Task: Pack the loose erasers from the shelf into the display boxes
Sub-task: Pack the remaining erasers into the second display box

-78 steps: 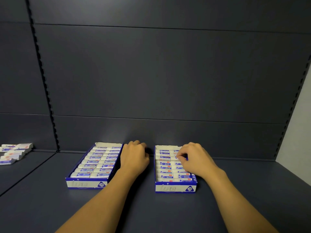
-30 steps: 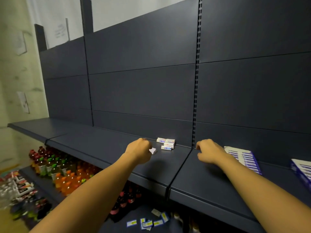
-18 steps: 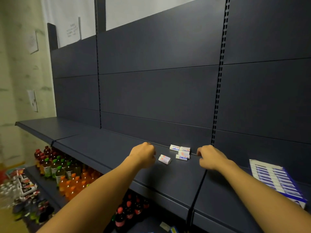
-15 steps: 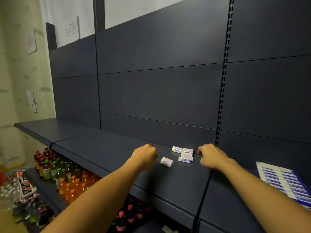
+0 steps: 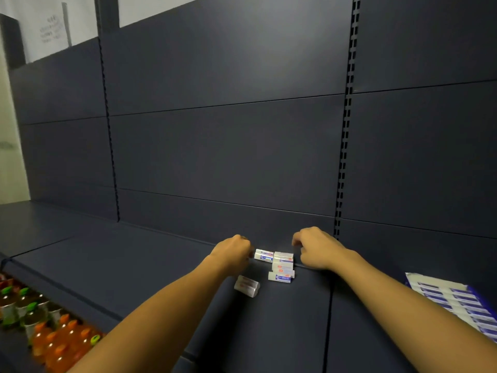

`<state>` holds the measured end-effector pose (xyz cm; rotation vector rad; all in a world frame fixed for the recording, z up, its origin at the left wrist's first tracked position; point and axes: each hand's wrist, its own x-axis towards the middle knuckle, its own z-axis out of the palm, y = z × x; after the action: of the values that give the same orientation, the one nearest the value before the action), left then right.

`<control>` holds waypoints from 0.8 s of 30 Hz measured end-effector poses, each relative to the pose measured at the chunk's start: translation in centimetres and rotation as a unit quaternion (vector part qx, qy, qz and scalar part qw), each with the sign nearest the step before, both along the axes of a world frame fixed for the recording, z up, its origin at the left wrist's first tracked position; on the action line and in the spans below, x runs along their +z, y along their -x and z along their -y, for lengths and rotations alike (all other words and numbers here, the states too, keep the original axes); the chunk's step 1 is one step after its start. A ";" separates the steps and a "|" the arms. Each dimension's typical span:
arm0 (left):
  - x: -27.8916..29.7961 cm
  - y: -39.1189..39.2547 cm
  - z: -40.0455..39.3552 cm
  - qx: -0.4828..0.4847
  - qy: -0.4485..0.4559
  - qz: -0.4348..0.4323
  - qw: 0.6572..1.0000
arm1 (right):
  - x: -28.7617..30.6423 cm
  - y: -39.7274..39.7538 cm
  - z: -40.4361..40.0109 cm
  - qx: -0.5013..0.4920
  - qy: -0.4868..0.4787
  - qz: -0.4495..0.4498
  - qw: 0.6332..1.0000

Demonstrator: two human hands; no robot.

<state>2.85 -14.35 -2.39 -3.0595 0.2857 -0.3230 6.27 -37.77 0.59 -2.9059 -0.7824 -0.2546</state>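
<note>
Now that the view has swung left off the display box (image 5: 457, 302), both hands flank the loose erasers (image 5: 279, 265) on the shelf (image 5: 134, 265) — left hand (image 5: 232, 251) and right hand (image 5: 314, 249) curled, grasp unclear — pickup next.

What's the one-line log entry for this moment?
phase: reaching | left hand: at loose erasers | right hand: beside pile | display box: far right

Dark blue-grey metal shelf (image 5: 134, 270): painted, matt, smooth. Small white rectangular erasers (image 5: 281, 266): printed paper sleeves, slight sheen. Blue-and-white cardboard display box (image 5: 457, 302): smooth, glossy print. Clear plastic orange-drink bottles (image 5: 53, 343): glossy.
</note>
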 end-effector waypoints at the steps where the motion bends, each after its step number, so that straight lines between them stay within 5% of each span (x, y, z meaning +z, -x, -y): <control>1: -0.1 -0.7 0.1 -0.003 0.002 -0.003 1.000 | 0.0 -0.2 0.0 0.001 0.001 0.001 1.000; 24: -1.9 -10.1 -0.2 -0.145 0.023 -0.069 0.987 | -1.2 -1.2 0.6 -0.122 -0.013 -0.007 0.992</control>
<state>12.96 -14.14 -4.27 -3.0888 0.7430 -0.1283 7.47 -38.42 -0.62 -2.9727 -0.4175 -0.2648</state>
